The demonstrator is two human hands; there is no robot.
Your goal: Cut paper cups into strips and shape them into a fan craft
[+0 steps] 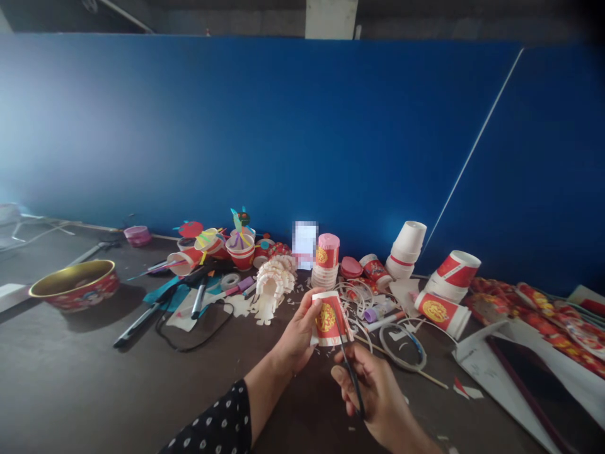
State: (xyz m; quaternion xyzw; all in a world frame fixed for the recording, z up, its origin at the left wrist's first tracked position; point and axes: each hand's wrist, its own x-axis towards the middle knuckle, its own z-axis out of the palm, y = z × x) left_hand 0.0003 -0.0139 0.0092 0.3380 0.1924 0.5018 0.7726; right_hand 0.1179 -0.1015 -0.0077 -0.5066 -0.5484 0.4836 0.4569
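My left hand (pixel 297 337) is closed on a red and white paper cup (pixel 327 320) with a gold emblem, thumb along its left side. In my right hand (pixel 371 388) is a pair of scissors (pixel 352 372) with black handles, fingers wrapped round them. The blades lie along the right part of the cup's wall, pointing up and away from me. Whether the blades are apart I cannot tell. Just behind the cup stands a stack of paper cups (pixel 326 275) with a pink top.
A gold-lined bowl (pixel 78 293) stands at the left, near several pens and paper-cup crafts (pixel 241 249). White paper rings (pixel 404 347), scraps and more cups (pixel 442 313) lie at the right, beside a dark phone (pixel 543 391). A blue partition (pixel 283 126) closes off the back.
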